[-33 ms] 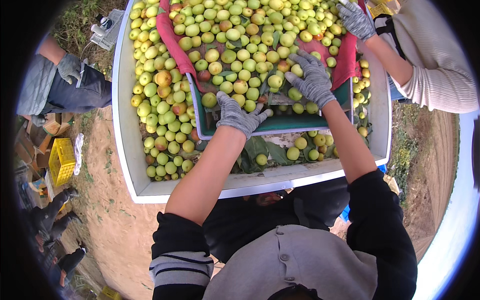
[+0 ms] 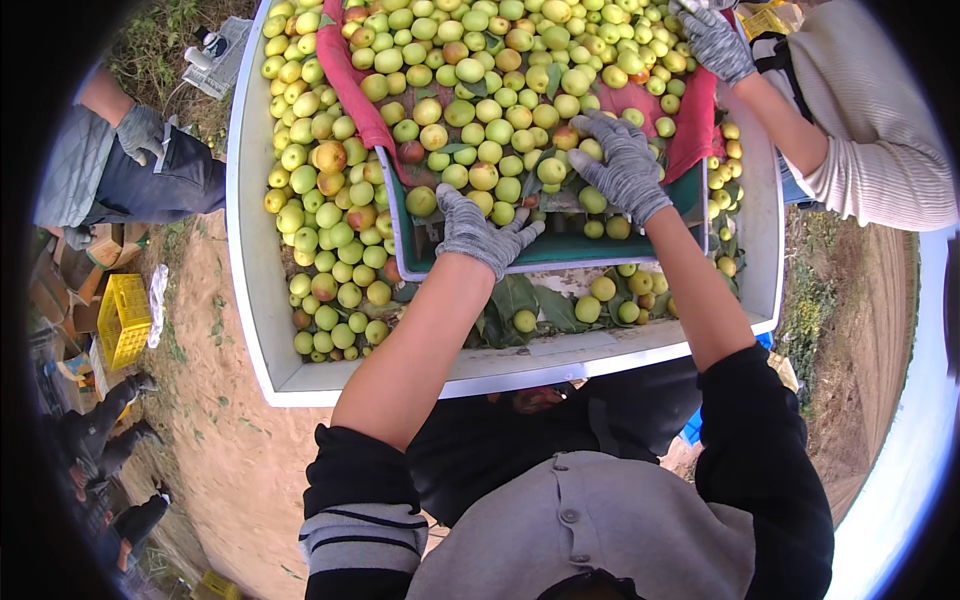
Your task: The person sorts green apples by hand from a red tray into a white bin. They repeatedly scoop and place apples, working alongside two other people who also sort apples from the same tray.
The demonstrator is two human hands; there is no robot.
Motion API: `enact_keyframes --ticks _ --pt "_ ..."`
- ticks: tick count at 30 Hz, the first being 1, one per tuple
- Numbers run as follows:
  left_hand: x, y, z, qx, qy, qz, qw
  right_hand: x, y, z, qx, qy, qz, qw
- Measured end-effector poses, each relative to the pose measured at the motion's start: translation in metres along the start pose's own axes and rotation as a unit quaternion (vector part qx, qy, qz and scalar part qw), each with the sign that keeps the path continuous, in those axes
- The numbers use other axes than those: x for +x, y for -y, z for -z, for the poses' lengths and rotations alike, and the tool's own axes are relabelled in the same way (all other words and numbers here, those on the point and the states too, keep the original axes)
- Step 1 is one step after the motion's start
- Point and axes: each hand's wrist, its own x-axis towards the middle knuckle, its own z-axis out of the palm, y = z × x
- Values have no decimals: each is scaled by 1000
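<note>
Small round yellow-green fruits [image 2: 495, 110], some blushed red, lie piled on a red cloth-lined sorting tray [image 2: 685, 135] with a green near end. My left hand [image 2: 480, 232], in a grey knit glove, rests at the tray's near end with thumb and fingers spread beside a few fruits. In a matching glove, my right hand [image 2: 628, 168] reaches over the fruits with its fingers stretched out; its palm side is hidden. Several fruits [image 2: 606, 226] sit just below it, near the tray's green end. Neither hand visibly grips a fruit.
A large white-rimmed bin [image 2: 262, 340] surrounds the tray, with more fruits and green leaves [image 2: 510, 300] inside. A co-worker's gloved hand [image 2: 715, 45] is at the far right; another person's gloved hand [image 2: 140, 132] hangs at left. Yellow crates [image 2: 123, 320] and cardboard boxes stand on the ground.
My right hand has shifted slightly left and nearer over the fruits. My left hand stays in about the same place. The co-worker's hand at far right has moved a little.
</note>
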Motion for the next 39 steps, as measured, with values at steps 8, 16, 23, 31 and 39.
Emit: enact_keyframes --ticks 8,16,23,31,39 --pt "28 -3 19 -11 108 -6 994 58 172 -14 70 52 184 979" --pt "11 -4 9 -3 34 1 999 56 162 13 188 87 118 971" --pt "7 -3 4 -28 -2 18 999 -197 -54 141 121 -122 -212 962" --pt "10 -3 7 -7 3 7 1000 -240 -70 184 84 -30 -243 966" --pt "-1 -6 0 -17 -9 20 1000 72 -60 69 57 -109 38 992"
